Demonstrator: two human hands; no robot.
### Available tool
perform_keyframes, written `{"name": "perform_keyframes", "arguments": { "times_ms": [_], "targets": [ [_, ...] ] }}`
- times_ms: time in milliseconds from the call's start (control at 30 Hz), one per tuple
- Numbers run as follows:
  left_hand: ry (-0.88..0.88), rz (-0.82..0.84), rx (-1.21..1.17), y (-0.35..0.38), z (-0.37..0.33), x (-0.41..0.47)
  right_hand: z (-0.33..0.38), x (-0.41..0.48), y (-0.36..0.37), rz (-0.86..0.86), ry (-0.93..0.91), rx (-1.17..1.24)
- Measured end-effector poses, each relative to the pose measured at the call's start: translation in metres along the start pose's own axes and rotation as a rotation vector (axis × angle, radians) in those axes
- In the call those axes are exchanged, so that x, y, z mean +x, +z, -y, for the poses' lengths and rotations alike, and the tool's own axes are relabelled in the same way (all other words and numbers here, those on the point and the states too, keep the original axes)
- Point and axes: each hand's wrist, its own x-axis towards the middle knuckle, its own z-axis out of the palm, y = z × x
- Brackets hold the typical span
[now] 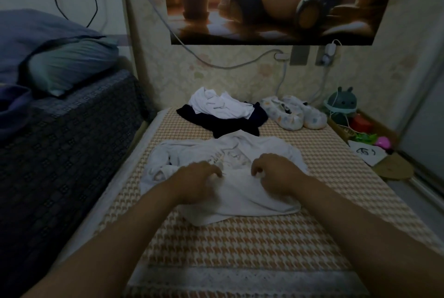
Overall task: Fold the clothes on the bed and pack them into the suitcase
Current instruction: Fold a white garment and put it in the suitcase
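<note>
A white printed shirt lies crumpled in the middle of the bed, which has an orange houndstooth cover. My left hand rests on the shirt's left half with its fingers curled into the cloth. My right hand pinches the cloth just right of the print. Behind the shirt a dark garment lies spread, with a smaller white garment bunched on top of it. No suitcase is in view.
A pair of pale slippers sits at the bed's far right. Toys, a green plush and a paper lie beside the bed on the right. A higher dark-covered bed with pillows stands on the left. Cables hang along the wall.
</note>
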Motion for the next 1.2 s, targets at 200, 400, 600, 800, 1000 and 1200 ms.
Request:
{"name": "perform_keyframes", "arguments": {
  "times_ms": [200,400,600,800,1000,1200],
  "targets": [
    [-0.04,0.114,0.095,0.011,0.008,0.002,-0.019,-0.011,0.021,0.057,0.121,-0.311],
    [-0.106,0.215,-0.16,-0.022,0.006,-0.02,-0.028,-0.017,0.008,0.066,0.119,-0.144],
    [-0.183,0.06,0.225,0.003,0.018,-0.026,-0.008,-0.01,-0.009,0.083,0.137,0.312],
    [-0.115,0.028,0.319,-0.009,0.006,-0.022,0.004,-0.024,-0.025,0.215,0.118,0.134],
    [-0.266,0.244,-0.332,-0.041,0.003,-0.03,0.028,-0.048,-0.045,0.98,0.377,0.518],
    [-0.515,0.705,-0.263,-0.034,-0.024,-0.027,0.019,-0.036,-0.053,0.702,0.41,0.799]
  ]
}}
